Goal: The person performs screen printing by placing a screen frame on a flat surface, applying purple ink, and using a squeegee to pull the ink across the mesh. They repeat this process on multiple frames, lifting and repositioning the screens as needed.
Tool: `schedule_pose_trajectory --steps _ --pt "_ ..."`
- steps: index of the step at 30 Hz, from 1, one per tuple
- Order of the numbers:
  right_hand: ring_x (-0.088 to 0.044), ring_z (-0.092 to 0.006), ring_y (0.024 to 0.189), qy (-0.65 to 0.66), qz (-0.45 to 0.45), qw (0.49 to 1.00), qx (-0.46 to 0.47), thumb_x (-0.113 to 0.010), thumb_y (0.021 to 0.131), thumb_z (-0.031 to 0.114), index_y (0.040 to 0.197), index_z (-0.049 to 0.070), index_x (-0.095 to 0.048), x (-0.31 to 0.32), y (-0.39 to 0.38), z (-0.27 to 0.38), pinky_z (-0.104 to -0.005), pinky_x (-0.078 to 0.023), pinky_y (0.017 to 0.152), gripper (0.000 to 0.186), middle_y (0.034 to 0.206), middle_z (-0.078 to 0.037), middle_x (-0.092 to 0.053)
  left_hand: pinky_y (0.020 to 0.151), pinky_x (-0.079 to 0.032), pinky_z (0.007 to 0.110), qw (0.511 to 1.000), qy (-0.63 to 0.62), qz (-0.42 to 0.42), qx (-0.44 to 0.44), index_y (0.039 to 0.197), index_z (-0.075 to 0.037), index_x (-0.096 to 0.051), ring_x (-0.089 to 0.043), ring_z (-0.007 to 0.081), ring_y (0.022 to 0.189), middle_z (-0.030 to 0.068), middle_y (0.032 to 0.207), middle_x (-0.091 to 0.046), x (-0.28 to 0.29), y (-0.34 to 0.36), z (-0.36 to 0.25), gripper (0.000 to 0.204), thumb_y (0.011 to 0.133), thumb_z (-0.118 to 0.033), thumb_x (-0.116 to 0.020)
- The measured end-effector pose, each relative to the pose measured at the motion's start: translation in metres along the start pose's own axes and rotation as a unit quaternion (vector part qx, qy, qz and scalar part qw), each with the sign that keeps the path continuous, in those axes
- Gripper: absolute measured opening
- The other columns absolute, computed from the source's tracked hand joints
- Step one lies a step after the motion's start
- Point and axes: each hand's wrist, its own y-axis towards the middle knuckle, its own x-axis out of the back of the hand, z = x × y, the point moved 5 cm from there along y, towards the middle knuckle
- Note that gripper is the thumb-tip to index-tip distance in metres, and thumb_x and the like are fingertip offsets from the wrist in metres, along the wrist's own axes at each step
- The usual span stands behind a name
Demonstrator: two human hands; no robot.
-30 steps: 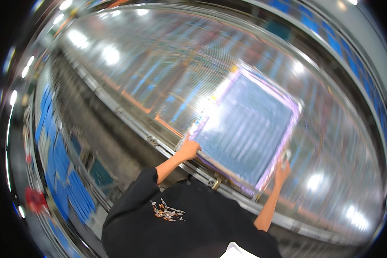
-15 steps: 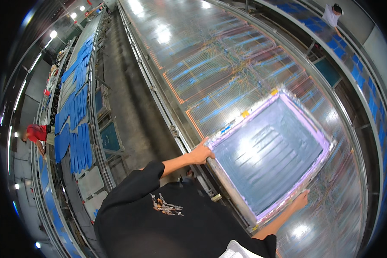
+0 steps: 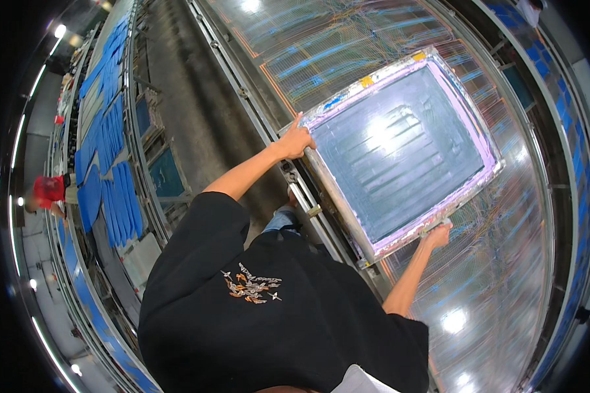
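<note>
A framed printing screen (image 3: 400, 150) with dark grey-blue mesh, a purple-smeared border and faint finger-like stripes is over the long printing table (image 3: 459, 288). My left hand (image 3: 295, 140) is closed around its left edge, close to the far-left corner, with the index finger stretched along the frame. My right hand (image 3: 439, 234) grips the near right side of the frame; those fingers are partly hidden by it. Orange, blue and yellow lines streak the tabletop around the screen. Whether the frame rests on the table or hangs just above it, I cannot tell.
A metal rail (image 3: 242, 92) runs along the table's left side, beside a dark floor aisle (image 3: 183, 78). Further left, blue cut pieces (image 3: 121, 203) lie on another long table, where a person in a red top (image 3: 48, 191) stands. More blue pieces line a table (image 3: 564, 111) at right.
The screen and both hands sit higher in the picture, as the view has shifted downward over my body. Both hands keep their hold on the frame.
</note>
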Motion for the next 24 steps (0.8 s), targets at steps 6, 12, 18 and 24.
schedule_pose_trajectory --steps 6,12,18,24 --pt "-0.058 -0.0171 0.062 -0.083 -0.058 0.993 0.067 -0.054 0.106 0.037 0.087 0.001 -0.071 -0.036 -0.023 -0.001 -0.0359 -0.046 0.057 0.044 0.072 -0.003 -0.064 0.129 0.0 0.07 0.997 -0.032 -0.044 -0.049 0.113 -0.022 -0.082 -0.062 0.031 0.129 0.0017 0.112 -0.078 0.017 0.002 0.053 0.052 0.07 0.003 -0.069" --pt "-0.061 -0.017 0.07 -0.176 -0.046 0.98 0.085 -0.054 0.101 0.032 0.098 0.002 -0.078 -0.045 -0.012 -0.017 -0.0383 -0.048 0.067 0.039 0.075 -0.004 -0.068 0.127 0.007 0.072 0.997 0.021 -0.002 -0.074 0.117 -0.022 -0.08 -0.059 0.032 0.136 -0.0006 0.115 -0.079 0.036 0.001 0.049 0.053 0.069 0.0 -0.073" --pt "-0.067 -0.0211 0.079 -0.258 0.019 0.965 0.038 -0.057 0.101 0.035 0.107 0.001 -0.075 0.01 0.032 -0.023 -0.0397 -0.051 0.072 0.039 0.092 -0.01 -0.074 0.128 0.002 0.069 0.982 0.035 0.023 -0.184 0.117 -0.023 -0.081 -0.062 0.0326 0.133 0.013 0.109 -0.078 0.051 0.04 0.049 0.05 0.071 -0.004 -0.073" --pt "-0.066 -0.0335 0.127 -0.332 0.252 0.89 0.185 -0.082 0.086 0.053 0.141 0.004 -0.063 -0.092 -0.19 0.074 -0.0419 -0.049 0.109 0.076 0.134 -0.022 -0.07 0.128 -0.017 0.063 0.986 0.005 0.081 -0.148 0.115 -0.017 -0.082 -0.069 0.0325 0.117 0.0159 0.103 -0.078 0.048 0.034 0.068 0.048 0.071 -0.004 -0.069"
